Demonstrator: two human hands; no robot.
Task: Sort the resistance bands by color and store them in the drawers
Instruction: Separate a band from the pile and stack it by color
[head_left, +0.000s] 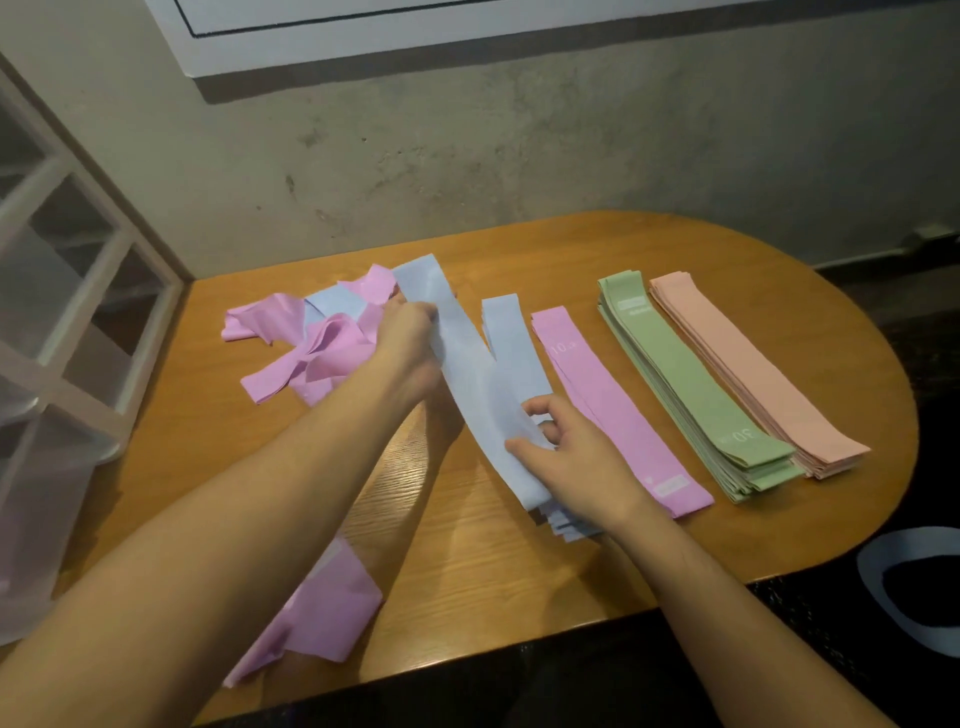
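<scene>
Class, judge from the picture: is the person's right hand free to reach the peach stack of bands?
Probably not yet. The right hand is pinching the blue band; the path to the peach stack is open, crossing only flat pink and green stacks.

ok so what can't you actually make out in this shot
Head view only:
- Translucent plastic drawer unit: cut by the left edge, contents unreadable.
- Stack of light blue bands: count hidden under the lifted blue band and right hand.
- Left hand: fingertips hidden behind that band.
- Grey-blue loop: cut off at the right edge.
</scene>
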